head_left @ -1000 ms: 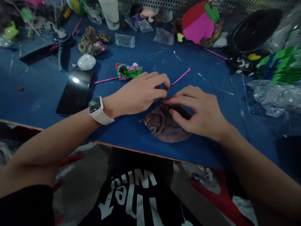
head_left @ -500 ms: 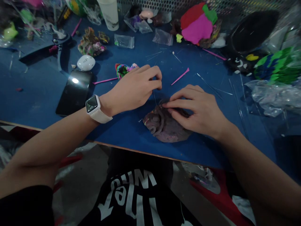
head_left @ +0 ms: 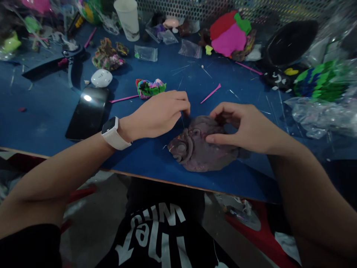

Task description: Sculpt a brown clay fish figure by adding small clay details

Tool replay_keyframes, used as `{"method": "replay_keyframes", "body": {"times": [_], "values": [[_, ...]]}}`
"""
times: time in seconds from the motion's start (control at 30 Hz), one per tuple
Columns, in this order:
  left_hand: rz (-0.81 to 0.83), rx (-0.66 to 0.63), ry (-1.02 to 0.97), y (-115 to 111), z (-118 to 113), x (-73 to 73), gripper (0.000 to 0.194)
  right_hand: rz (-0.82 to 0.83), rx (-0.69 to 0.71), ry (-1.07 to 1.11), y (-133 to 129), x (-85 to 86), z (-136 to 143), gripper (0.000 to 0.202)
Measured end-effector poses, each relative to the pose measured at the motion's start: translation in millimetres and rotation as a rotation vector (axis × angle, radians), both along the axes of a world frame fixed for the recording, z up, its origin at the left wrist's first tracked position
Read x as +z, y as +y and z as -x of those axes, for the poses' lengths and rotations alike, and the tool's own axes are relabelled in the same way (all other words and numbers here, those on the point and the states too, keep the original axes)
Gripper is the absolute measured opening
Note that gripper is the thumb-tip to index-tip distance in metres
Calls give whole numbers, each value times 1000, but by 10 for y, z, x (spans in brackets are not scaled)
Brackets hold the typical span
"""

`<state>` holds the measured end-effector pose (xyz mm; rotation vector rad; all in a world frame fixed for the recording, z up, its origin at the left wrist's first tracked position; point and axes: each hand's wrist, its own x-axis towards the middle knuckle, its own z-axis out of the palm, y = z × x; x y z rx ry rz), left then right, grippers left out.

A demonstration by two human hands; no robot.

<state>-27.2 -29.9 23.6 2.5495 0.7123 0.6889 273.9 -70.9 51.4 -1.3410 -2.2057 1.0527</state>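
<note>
A lumpy grey-brown clay piece, with coiled strips at its left end, lies near the table's front edge. My right hand straddles its far right part, thumb pressed on the top and fingers at the back edge. Just beyond the coils, my left hand is closed in a pinch. A thin, needle-like stick runs down from its fingertips toward the clay; its upper end is hidden by the fingers. A multicoloured clay lump sits right behind the left hand.
A dark phone, a white earbud case and scissors lie at the left. Pink modelling tools and clear sticks are scattered beyond my hands. A paper cup, a black bowl and plastic bags stand farther out.
My right hand has shifted right from the coils to the clay's far right part, its fingers opening wider. The left hand has come slightly nearer, still pinched. More of the clay shows.
</note>
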Motion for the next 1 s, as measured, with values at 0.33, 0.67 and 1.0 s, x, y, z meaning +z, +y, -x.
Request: {"method": "replay_keyframes", "body": {"times": [0.33, 0.67, 1.0], "values": [[-93, -186, -322, -42, 26, 83, 59, -958, 221, 237, -278, 29, 42, 31], [-575, -132, -276, -22, 22, -14, 27, -769, 282, 59, -278, 128, 29, 15], [-475, -70, -309, -65, 47, 41, 39, -853, -27, 277, -312, 3, 159, 17]]}}
